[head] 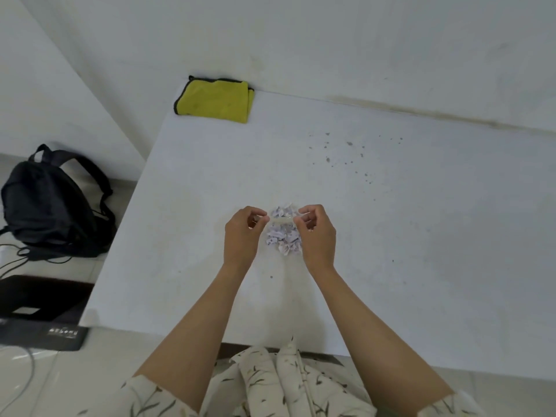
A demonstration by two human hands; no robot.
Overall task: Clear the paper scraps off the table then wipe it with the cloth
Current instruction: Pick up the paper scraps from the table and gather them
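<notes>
A black backpack (51, 203) sits on the floor left of the table (421, 236). The folded yellow cloth (215, 99) lies at the table's far left corner. The left hand (242, 233) and right hand (317, 233) pinch a paper strip (282, 220), stretched left to right, above the paper scraps (284, 237) heaped mid-table.

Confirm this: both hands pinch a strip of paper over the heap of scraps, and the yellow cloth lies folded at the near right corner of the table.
The corner is wrong. The head view shows the yellow cloth folded at the far left corner of the table. The rest holds: the left hand and right hand pinch a strip of paper over the heap of scraps.
</notes>
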